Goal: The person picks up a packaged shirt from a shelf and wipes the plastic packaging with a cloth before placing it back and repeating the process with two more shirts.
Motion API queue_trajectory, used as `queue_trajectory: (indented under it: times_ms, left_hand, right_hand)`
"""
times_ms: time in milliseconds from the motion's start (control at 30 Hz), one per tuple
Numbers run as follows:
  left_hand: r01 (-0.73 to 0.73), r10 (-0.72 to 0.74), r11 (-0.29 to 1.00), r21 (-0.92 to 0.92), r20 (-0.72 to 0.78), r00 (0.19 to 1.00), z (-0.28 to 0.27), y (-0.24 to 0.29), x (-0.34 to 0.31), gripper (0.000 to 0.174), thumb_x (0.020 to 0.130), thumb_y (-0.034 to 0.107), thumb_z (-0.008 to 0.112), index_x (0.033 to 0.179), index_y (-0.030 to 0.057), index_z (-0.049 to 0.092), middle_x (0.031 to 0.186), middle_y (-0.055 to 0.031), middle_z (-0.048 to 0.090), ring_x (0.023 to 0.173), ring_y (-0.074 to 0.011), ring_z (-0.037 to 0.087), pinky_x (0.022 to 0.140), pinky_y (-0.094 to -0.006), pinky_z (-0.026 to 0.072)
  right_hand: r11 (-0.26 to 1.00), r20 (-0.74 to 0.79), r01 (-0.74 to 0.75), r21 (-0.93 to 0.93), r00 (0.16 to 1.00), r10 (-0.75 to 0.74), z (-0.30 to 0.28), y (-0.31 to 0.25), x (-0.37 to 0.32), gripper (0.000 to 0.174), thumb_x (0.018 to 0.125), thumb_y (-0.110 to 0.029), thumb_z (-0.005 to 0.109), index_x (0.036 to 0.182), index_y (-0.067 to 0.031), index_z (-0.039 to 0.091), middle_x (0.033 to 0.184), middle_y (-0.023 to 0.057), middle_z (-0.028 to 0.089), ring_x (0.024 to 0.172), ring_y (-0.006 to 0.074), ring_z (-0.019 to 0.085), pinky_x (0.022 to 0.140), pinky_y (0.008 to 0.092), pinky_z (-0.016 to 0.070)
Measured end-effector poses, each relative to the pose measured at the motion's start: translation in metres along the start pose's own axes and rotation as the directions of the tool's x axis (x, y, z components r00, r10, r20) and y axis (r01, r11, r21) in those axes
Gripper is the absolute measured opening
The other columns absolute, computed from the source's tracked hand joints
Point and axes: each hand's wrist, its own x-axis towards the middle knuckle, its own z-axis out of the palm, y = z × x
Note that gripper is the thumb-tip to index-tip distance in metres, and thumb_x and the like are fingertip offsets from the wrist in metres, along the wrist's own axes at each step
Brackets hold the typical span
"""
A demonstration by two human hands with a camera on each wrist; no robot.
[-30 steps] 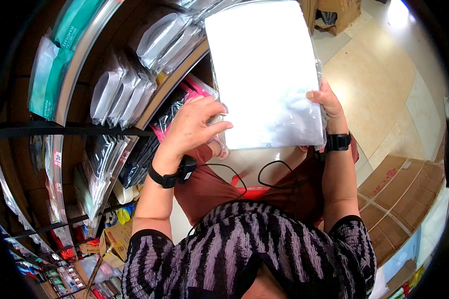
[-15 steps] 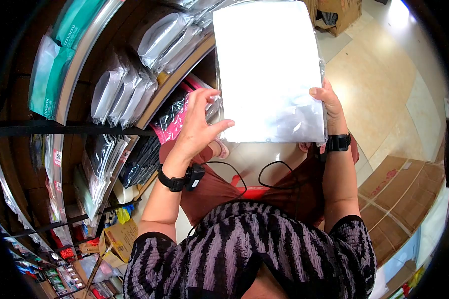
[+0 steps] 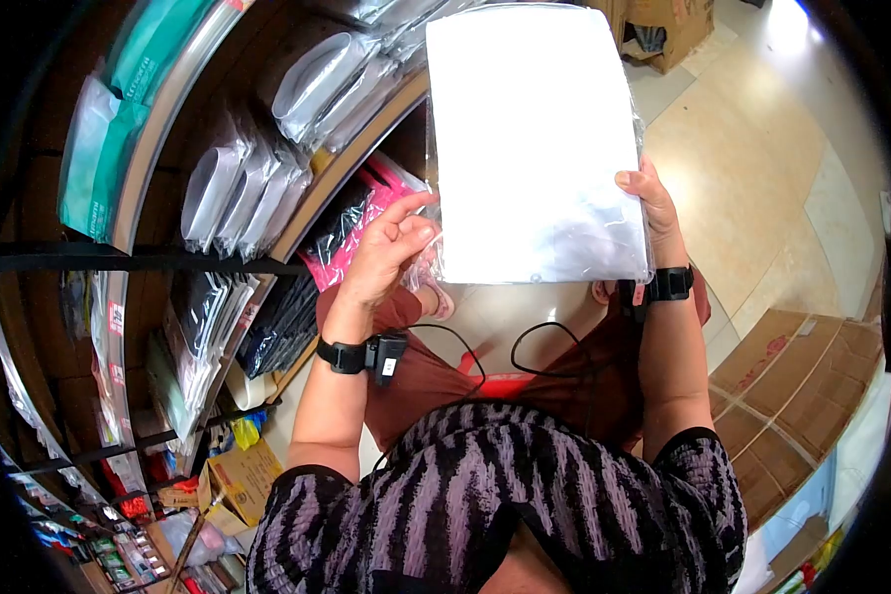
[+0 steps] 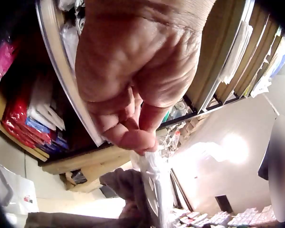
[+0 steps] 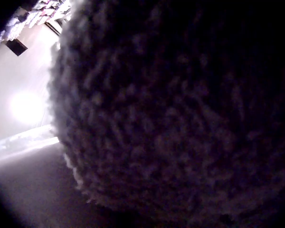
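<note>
A flat white package (image 3: 535,148) in a clear plastic bag is held out over the lap in the head view, its top face washed out by glare. My right hand (image 3: 655,206) grips its right edge, thumb on top and the other fingers hidden underneath. At the left edge, my left hand (image 3: 384,255) pinches the bag's loose clear plastic (image 3: 432,238) between thumb and fingers. In the left wrist view the left hand (image 4: 137,61) has curled fingers, their tips together at the package's edge (image 4: 154,185). Dark, rough-textured material (image 5: 171,118) fills most of the right wrist view.
Shelves (image 3: 144,129) on the left carry clear-wrapped white packs (image 3: 238,188), green packs (image 3: 99,158) and pink packs (image 3: 351,238). A large cardboard box (image 3: 792,396) stands at the right; another open box (image 3: 668,30) is at the back. A black cable (image 3: 544,342) crosses the lap.
The left hand, earlier spread with thumb and fingers apart, has closed its fingertips on the bag's left edge. The package shifted slightly right, then stayed; the right hand keeps its grip.
</note>
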Motion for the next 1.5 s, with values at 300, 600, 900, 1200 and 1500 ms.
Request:
queue_trajectory:
  times_ms: [300,600,900,1200,1500]
  left_hand:
    - [-0.232,0.31,0.636,0.736,0.032,0.95,0.038,0.027,-0.013,0.041,0.081,0.01,0.066,0.12,0.0061,0.055,0.098,-0.0015,0.058,0.085,-0.0108,0.053,0.077,-0.0241,0.0453]
    - [-0.115,0.145,0.859,0.499,-0.021,0.989,0.024,0.041,0.008,0.015,0.087,0.011,0.061,0.098,0.0022,0.065,0.083,-0.0007,0.06,0.073,-0.0099,0.055,0.068,-0.0231,0.0447]
    - [-0.187,0.067,0.581,0.792,0.183,0.981,0.037,0.035,-0.008,0.029,0.079,0.013,0.067,0.107,0.0046,0.061,0.087,-0.0037,0.057,0.078,-0.0127,0.053,0.069,-0.0242,0.0436]
    - [-0.165,0.239,0.669,0.724,0.001,0.971,0.018,0.028,0.006,0.009,0.087,0.009,0.058,0.092,0.0016,0.062,0.075,0.0018,0.056,0.067,-0.006,0.05,0.061,-0.0204,0.0414]
    - [-0.155,0.293,0.802,0.578,-0.155,0.943,0.02,0.017,0.02,0.009,0.091,0.007,0.055,0.097,0.0022,0.059,0.078,0.0028,0.056,0.064,-0.0032,0.048,0.056,-0.0167,0.0396]
  right_hand:
    - [0.988,-0.017,-0.05,-0.145,0.999,0.048,0.002,0.005,0.003,0.069,0.068,-0.016,0.066,0.127,0.007,0.038,0.108,0.0137,0.056,0.093,0.0187,0.059,0.082,0.0297,0.0496]
    - [0.938,0.02,-0.169,-0.303,0.983,0.184,0.024,0.001,-0.005,0.074,0.065,-0.017,0.065,0.131,0.0047,0.039,0.118,0.0129,0.053,0.102,0.0206,0.055,0.092,0.0308,0.0428]
    - [0.939,-0.013,-0.146,-0.311,0.989,0.149,0.021,0.011,0.001,0.077,0.063,-0.024,0.065,0.129,0.0065,0.04,0.116,0.0148,0.054,0.1,0.0214,0.055,0.089,0.0292,0.0434]
    - [0.895,0.041,-0.181,-0.408,0.976,0.216,0.022,0.016,0.002,0.076,0.062,-0.02,0.065,0.13,0.0054,0.04,0.114,0.0128,0.054,0.098,0.0198,0.055,0.087,0.0284,0.0443]
    - [0.894,0.042,-0.193,-0.405,0.973,0.228,0.022,0.018,0.002,0.078,0.062,-0.022,0.066,0.13,0.006,0.039,0.111,0.0127,0.054,0.096,0.0194,0.055,0.085,0.0282,0.0453]
